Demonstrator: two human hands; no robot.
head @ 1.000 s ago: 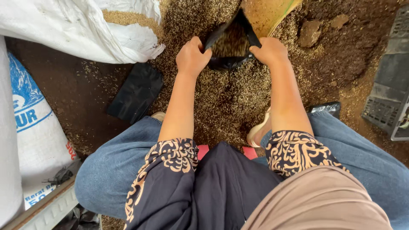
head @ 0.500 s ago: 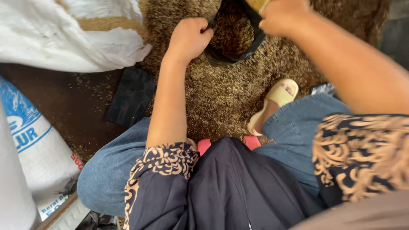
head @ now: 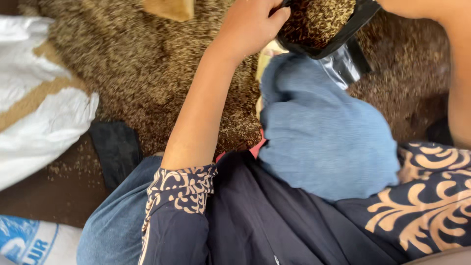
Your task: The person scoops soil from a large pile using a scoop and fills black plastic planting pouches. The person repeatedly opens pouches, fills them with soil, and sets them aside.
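Grain could spill over the black bag's (head: 321, 27) rim: left hand (head: 250, 24) pinches it shut-fisted; right hand's grip unseen.

A wide spread of brown, husky grain (head: 147, 73) covers the ground, thinning to scattered kernels over a dark brown earthen floor (head: 54, 196). At the left edge lies a white woven plastic sack (head: 39, 132), partly open on tan contents. A second white sack with blue print (head: 34, 243) sits in the lower left corner. A flat black bag (head: 115, 149) lies between them. Soft, even daylight.
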